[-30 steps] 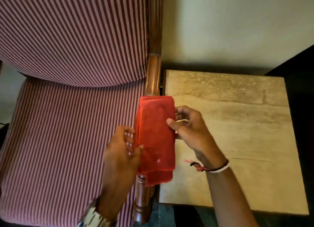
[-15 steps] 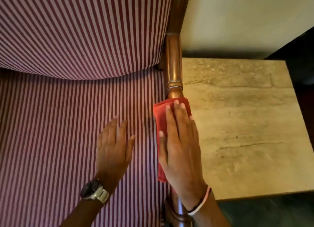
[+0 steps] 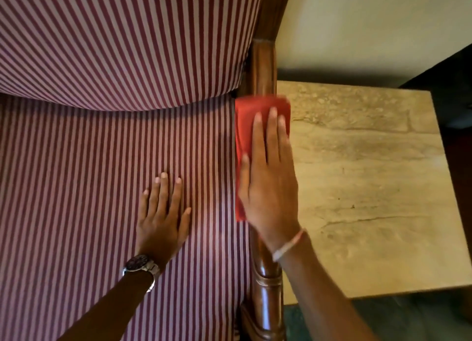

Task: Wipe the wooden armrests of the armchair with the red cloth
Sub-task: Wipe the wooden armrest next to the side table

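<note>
Hands [image 3: 268, 185] beside stone side table [image 3: 370, 187]

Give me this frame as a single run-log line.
step: wiping armrest | right hand: flat on red cloth | left hand: flat on striped seat | beside: stone-topped table

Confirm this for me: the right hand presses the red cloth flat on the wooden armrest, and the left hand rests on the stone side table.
Not quite. The head view shows the left hand lying flat on the striped seat cushion, not on the stone side table. The rest holds: the right hand presses the red cloth flat on the wooden armrest.
</note>
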Demonstrator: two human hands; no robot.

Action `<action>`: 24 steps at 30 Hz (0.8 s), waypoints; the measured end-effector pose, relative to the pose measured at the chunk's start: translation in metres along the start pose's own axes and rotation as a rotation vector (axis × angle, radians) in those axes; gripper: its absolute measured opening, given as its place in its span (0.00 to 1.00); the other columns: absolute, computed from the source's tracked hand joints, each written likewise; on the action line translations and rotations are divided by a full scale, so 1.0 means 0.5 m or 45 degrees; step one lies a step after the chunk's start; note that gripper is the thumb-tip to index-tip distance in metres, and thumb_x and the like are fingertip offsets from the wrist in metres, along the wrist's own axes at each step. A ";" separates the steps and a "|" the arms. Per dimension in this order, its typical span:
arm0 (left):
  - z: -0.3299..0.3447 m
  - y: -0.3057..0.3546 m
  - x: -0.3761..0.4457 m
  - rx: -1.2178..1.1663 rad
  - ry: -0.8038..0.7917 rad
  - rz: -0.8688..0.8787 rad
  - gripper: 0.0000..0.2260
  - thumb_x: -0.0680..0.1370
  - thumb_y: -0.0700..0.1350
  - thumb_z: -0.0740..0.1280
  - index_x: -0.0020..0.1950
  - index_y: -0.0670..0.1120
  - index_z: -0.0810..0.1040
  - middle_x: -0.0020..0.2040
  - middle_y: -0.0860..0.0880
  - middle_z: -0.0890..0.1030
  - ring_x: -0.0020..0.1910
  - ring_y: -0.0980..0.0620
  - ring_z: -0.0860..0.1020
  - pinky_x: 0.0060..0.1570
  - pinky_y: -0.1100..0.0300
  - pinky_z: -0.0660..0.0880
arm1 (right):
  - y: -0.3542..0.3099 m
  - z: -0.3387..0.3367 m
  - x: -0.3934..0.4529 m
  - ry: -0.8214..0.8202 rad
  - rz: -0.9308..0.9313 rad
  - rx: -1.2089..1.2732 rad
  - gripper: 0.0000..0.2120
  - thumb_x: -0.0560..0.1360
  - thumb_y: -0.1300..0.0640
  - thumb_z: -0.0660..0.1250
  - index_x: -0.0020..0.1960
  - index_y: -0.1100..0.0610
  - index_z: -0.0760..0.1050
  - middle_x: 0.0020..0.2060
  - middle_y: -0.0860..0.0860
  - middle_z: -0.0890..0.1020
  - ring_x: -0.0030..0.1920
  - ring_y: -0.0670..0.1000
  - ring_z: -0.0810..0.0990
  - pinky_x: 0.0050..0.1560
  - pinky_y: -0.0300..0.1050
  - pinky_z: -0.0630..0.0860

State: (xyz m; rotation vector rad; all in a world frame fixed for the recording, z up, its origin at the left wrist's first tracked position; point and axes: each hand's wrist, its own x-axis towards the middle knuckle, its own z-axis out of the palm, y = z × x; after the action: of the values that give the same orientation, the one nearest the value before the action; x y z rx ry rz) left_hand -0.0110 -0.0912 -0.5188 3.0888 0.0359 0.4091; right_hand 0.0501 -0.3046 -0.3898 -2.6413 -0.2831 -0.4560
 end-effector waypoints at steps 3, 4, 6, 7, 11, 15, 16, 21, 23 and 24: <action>0.121 -0.010 -0.068 0.036 -0.100 0.004 0.29 0.83 0.56 0.51 0.80 0.43 0.58 0.81 0.36 0.58 0.81 0.39 0.58 0.78 0.40 0.58 | 0.043 0.106 -0.232 -0.143 0.070 -0.008 0.30 0.85 0.51 0.52 0.83 0.55 0.46 0.84 0.55 0.48 0.84 0.55 0.47 0.81 0.57 0.59; 0.155 -0.014 -0.092 0.047 -0.119 0.015 0.29 0.83 0.56 0.51 0.80 0.43 0.58 0.81 0.36 0.58 0.81 0.39 0.58 0.78 0.40 0.58 | 0.054 0.133 -0.275 -0.173 0.088 -0.007 0.31 0.84 0.51 0.52 0.83 0.55 0.46 0.84 0.54 0.48 0.84 0.55 0.47 0.81 0.57 0.60; 0.233 -0.019 -0.143 0.056 -0.187 0.023 0.29 0.83 0.56 0.51 0.81 0.43 0.57 0.81 0.37 0.57 0.81 0.39 0.58 0.78 0.41 0.58 | 0.087 0.202 -0.299 -0.277 0.137 -0.007 0.32 0.83 0.51 0.53 0.83 0.55 0.46 0.84 0.55 0.48 0.84 0.55 0.46 0.81 0.57 0.58; 0.262 -0.022 -0.159 0.060 -0.192 0.031 0.29 0.83 0.56 0.51 0.81 0.43 0.57 0.81 0.37 0.58 0.81 0.39 0.58 0.79 0.41 0.57 | 0.101 0.234 -0.278 -0.294 0.112 0.000 0.32 0.83 0.51 0.54 0.83 0.55 0.46 0.84 0.56 0.48 0.84 0.56 0.46 0.82 0.58 0.57; 0.365 -0.029 -0.211 0.066 -0.263 0.031 0.28 0.83 0.55 0.53 0.80 0.42 0.59 0.81 0.36 0.59 0.80 0.39 0.59 0.78 0.41 0.57 | 0.156 0.381 -0.139 -0.341 0.139 0.037 0.30 0.85 0.52 0.54 0.83 0.56 0.47 0.83 0.58 0.49 0.84 0.58 0.46 0.82 0.60 0.55; 0.451 -0.010 -0.283 0.014 -0.352 0.018 0.28 0.82 0.54 0.55 0.79 0.41 0.60 0.80 0.35 0.60 0.80 0.38 0.59 0.77 0.39 0.60 | 0.189 0.444 -0.271 -0.407 0.259 0.053 0.29 0.86 0.51 0.52 0.83 0.55 0.45 0.84 0.57 0.46 0.84 0.56 0.44 0.82 0.57 0.57; 0.463 -0.008 -0.308 0.006 -0.371 0.012 0.28 0.82 0.55 0.54 0.79 0.41 0.61 0.80 0.35 0.60 0.80 0.38 0.60 0.77 0.39 0.61 | 0.180 0.430 -0.354 -0.444 0.274 0.040 0.30 0.86 0.51 0.53 0.83 0.54 0.45 0.84 0.56 0.46 0.84 0.56 0.45 0.82 0.57 0.59; 0.460 -0.034 -0.374 0.004 -0.390 0.005 0.28 0.82 0.55 0.54 0.79 0.42 0.61 0.80 0.36 0.60 0.80 0.38 0.60 0.76 0.38 0.61 | 0.141 0.391 -0.511 -0.575 0.275 -0.022 0.32 0.83 0.50 0.55 0.83 0.54 0.46 0.84 0.56 0.48 0.84 0.57 0.47 0.80 0.58 0.59; 0.451 -0.039 -0.361 -0.003 -0.380 -0.013 0.29 0.82 0.55 0.54 0.80 0.42 0.60 0.80 0.36 0.59 0.80 0.39 0.59 0.76 0.38 0.61 | 0.141 0.416 -0.418 -0.580 0.204 -0.009 0.32 0.83 0.50 0.54 0.83 0.54 0.45 0.84 0.58 0.47 0.84 0.58 0.45 0.82 0.60 0.57; 0.448 -0.039 -0.349 -0.009 -0.372 -0.024 0.29 0.82 0.55 0.54 0.80 0.42 0.60 0.80 0.36 0.59 0.80 0.39 0.59 0.76 0.38 0.61 | 0.143 0.431 -0.359 -0.564 0.186 0.007 0.32 0.83 0.51 0.54 0.83 0.54 0.45 0.84 0.58 0.47 0.84 0.58 0.44 0.82 0.61 0.56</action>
State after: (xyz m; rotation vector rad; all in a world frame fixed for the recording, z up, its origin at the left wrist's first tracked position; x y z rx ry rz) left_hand -0.1215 -0.0811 -0.7811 3.1024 0.0567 -0.0453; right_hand -0.0386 -0.2914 -0.6652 -2.7084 -0.2213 0.1829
